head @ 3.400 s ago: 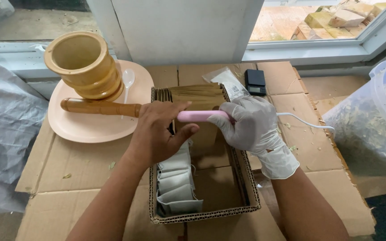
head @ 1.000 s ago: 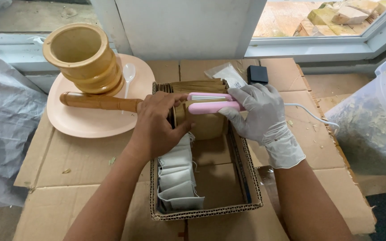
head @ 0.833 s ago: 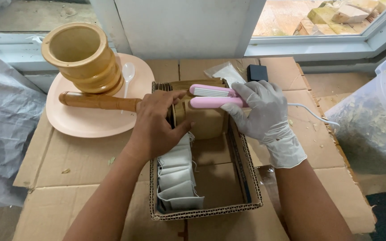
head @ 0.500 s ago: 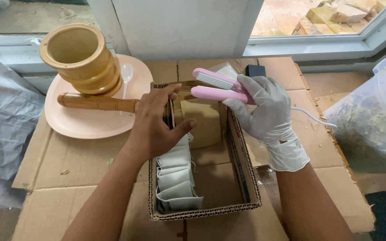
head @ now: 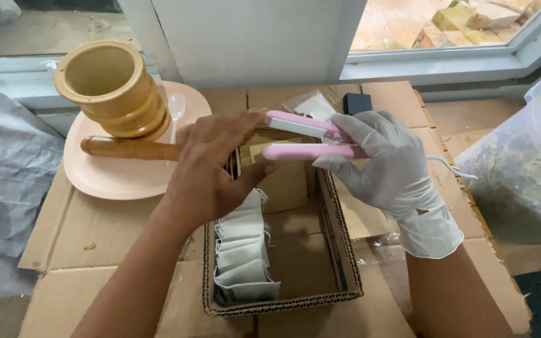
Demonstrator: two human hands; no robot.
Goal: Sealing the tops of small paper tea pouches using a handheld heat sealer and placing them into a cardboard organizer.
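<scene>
Cardboard sheets (head: 95,244) cover the work surface below a window, and on them stands an open corrugated cardboard box (head: 339,250) with a row of small white filter-paper pouches (head: 242,250) stacked upright along its left side. Above the far end of the box, the right hand (head: 386,166), in a white disposable glove, grips the handle end of a pink two-armed heat-sealing clamp (head: 305,138); its fingers are wrapped round both arms, yet the arms stand apart at the free end, the ribbed upper one angled above the lower. A thin white cord (head: 452,168) trails from the tool to the right. The bare left hand (head: 214,169) is cupped over the far left corner of the box, fingertips touching the upper arm's tip and thumb reaching toward the lower arm; whether it pinches anything between them cannot be told, since the palm hides that spot. A tan paper pouch (head: 283,181) stands in the box just under the clamp. To the left lies a pale pink oval plate (head: 114,178) bearing a turned wooden mortar (head: 111,87), a wooden pestle (head: 129,148) lying across the plate, and a white plastic spoon (head: 175,109). Beyond the box sit a small clear plastic bag (head: 311,105) and a small black block (head: 357,102). At the right edge is a clear plastic tub of dried leaves (head: 521,169).
</scene>
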